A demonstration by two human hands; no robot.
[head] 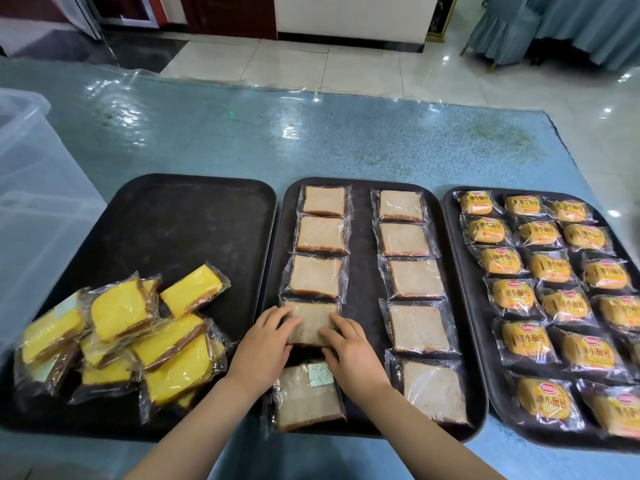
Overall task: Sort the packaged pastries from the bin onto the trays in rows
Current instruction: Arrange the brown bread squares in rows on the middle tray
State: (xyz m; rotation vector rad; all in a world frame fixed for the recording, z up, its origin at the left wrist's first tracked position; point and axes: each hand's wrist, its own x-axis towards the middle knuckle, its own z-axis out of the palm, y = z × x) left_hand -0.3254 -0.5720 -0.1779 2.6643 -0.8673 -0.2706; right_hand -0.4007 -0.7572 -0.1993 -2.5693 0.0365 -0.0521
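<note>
left hand [265,344] and right hand [348,344], lower centre of frame, fingers extended flat, pressing on pale bread packet [311,322], fourth in left column of middle tray [362,258]. yellow cake packets [121,337] heaped on left tray [180,216]. bin [31,188] at left edge of frame.

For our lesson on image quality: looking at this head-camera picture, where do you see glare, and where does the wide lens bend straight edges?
Head view: bright glare patches sit on the blue table cover and the floor tiles; the clear wrappers on the brown bread packs glint too. The right tray curves visibly near the frame edge, a wide-angle distortion. The hands look sharp, not blurred.
</note>
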